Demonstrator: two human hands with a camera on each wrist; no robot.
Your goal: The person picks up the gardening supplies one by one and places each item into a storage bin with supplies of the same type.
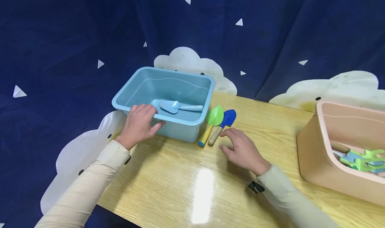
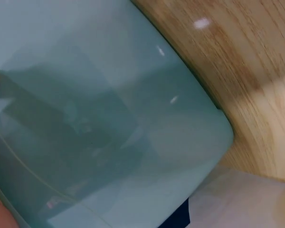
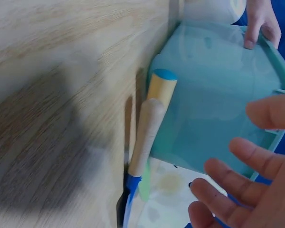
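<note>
My left hand (image 1: 139, 124) grips the front rim of a light blue plastic bin (image 1: 180, 131), fingers over the edge and thumb along the outside. Inside the bin lies a light blue toy trowel (image 1: 170, 106). Against its right side lie two more trowels: a green one (image 1: 215, 116) with a yellow handle and a dark blue one (image 1: 229, 117) with a pale wooden handle. Just right of those handles, my right hand (image 1: 242, 151) hovers with loosely bent fingers and holds nothing. In the right wrist view, its fingers are spread apart beside the wooden handle (image 3: 147, 133).
A pink bin (image 1: 309, 154) stands at the right of the wooden table (image 1: 168, 194), holding several green and blue toy garden forks (image 1: 361, 162). Behind the table hangs a dark blue curtain (image 1: 270, 37) with white clouds. The table's edge runs along the lower left.
</note>
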